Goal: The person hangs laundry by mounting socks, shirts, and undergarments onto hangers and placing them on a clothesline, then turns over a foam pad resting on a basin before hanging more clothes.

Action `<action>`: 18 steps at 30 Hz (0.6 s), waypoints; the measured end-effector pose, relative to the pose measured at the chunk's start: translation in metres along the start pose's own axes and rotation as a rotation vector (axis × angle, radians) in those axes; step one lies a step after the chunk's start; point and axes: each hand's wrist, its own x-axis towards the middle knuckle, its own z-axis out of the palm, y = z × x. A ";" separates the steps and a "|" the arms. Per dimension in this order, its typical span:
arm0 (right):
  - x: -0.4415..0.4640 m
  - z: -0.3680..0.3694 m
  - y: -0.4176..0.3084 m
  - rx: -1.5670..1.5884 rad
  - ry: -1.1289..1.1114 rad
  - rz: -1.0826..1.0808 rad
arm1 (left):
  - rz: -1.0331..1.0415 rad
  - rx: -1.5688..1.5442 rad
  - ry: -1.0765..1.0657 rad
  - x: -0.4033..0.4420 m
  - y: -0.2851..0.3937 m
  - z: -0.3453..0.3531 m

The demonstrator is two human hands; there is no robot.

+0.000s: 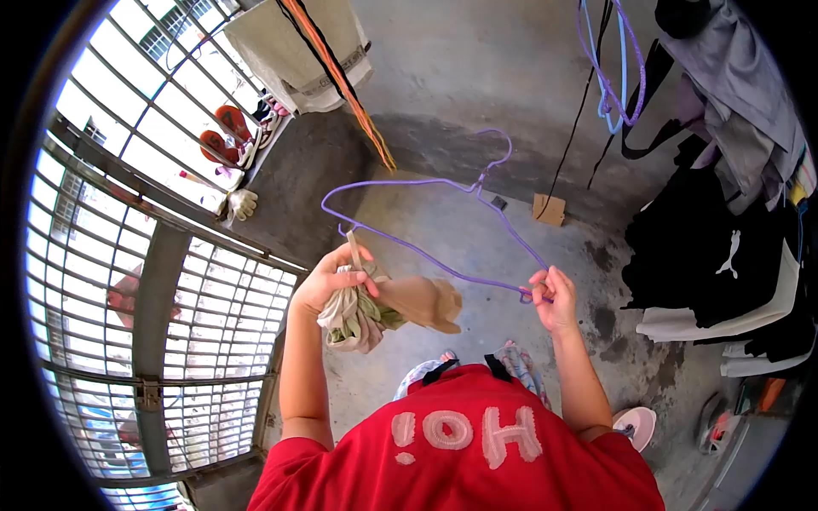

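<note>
A purple clothes hanger [407,181] is held up in front of me, its hook pointing away. My right hand [555,300] pinches its right corner. In my left hand [339,281] is a bunched garment [362,317], beige and pale green, with a smooth tan part [423,301] sticking out to the right. A thin beige strap [354,249] rises from between the fingers to the hanger's left end, near its small notch. Whether the strap is hooked there I cannot tell. The garment's exact kind is hidden by its folds.
More hangers [632,94] dangle at the upper right, beside dark and grey clothes [694,247]. A barred window [213,341] runs along the left, with shoes [228,140] on its ledge. Orange and black cords [345,85] hang ahead. A pink basin [637,423] stands at the lower right.
</note>
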 end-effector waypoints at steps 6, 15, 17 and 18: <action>0.008 -0.016 0.001 0.072 -0.062 0.068 | 0.229 -0.036 0.173 0.001 -0.007 0.007; 0.043 -0.013 -0.006 0.722 -0.635 0.475 | 0.192 -0.249 0.390 -0.002 -0.008 0.012; 0.064 -0.013 0.032 0.464 -0.443 0.431 | 0.234 -0.307 0.387 -0.006 -0.003 0.020; 0.065 0.007 0.044 0.179 -0.377 0.380 | 0.230 -0.306 0.387 -0.007 0.001 0.023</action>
